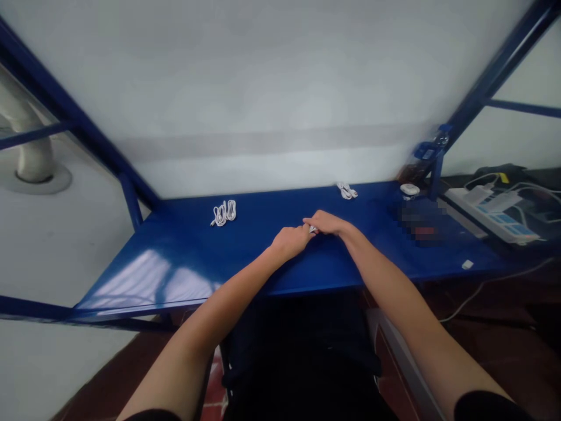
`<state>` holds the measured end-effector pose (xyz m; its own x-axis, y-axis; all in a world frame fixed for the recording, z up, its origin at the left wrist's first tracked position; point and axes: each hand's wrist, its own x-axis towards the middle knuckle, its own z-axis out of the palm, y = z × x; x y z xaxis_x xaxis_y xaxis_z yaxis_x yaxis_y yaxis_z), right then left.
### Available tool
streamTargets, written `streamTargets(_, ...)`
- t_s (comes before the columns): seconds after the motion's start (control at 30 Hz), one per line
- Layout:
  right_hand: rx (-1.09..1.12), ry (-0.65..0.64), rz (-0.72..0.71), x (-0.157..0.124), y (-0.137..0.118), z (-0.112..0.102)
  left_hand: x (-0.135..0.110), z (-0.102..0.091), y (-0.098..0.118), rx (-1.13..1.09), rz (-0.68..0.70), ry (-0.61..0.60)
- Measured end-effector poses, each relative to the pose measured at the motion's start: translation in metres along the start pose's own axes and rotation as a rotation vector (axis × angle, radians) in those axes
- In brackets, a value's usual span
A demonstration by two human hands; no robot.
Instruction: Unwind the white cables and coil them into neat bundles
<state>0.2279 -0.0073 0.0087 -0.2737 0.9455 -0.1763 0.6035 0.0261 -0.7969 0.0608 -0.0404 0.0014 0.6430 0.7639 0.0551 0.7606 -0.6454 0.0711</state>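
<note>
Both my hands meet at the middle of a blue table (184, 263). My left hand (290, 241) is closed, its fingers pinched on a small white thing (311, 229) that mostly hides between the two hands. My right hand (329, 223) is closed on the same white thing from the other side. It looks like a bit of white cable, though I cannot make it out for sure. A coiled white cable (225, 212) lies on the table to the far left of my hands. Another white cable bundle (346, 190) lies at the back edge, beyond my right hand.
A small white oval device (409, 189) sits at the back right near a blue clamp (432, 149). A white power strip (495, 213) with cables lies on the right. A small white piece (467, 264) rests near the table's right front. Blue frame struts rise at both sides.
</note>
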Motion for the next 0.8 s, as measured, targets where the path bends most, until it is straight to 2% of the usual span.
streamTargets(0.1,-0.002,-0.037,0.004,-0.002,-0.001,-0.004,-0.002,0.003,0.003,0.004,-0.027,-0.032)
streamTargets(0.33,-0.074,0.064,-0.063,0.002,-0.008,0.009,-0.004,0.002,0.001,-0.004,-0.05,-0.024)
streamTargets(0.43,-0.056,0.115,-0.042,0.006,-0.001,0.003,-0.003,0.001,0.002,-0.053,-0.085,-0.016)
streamTargets(0.5,-0.06,0.261,0.044,0.005,0.014,-0.015,-0.002,0.0,0.001,-0.098,-0.115,-0.013)
streamTargets(0.6,-0.277,0.75,0.227,-0.004,0.052,-0.053,0.002,0.003,-0.005,-0.215,-0.18,0.036)
streamTargets(0.63,-0.342,0.869,0.305,-0.009,0.065,-0.065,0.003,0.005,-0.008,-0.269,-0.202,0.069)
streamTargets(0.67,-0.385,0.944,0.379,-0.013,0.077,-0.076,0.005,0.006,-0.012,-0.326,-0.219,0.107)
streamTargets(0.73,-0.424,0.996,0.459,-0.02,0.095,-0.091,0.008,0.009,-0.019,-0.442,-0.224,0.188)
streamTargets(0.8,-0.43,0.958,0.509,-0.023,0.103,-0.096,0.01,0.01,-0.024,-0.558,-0.204,0.266)
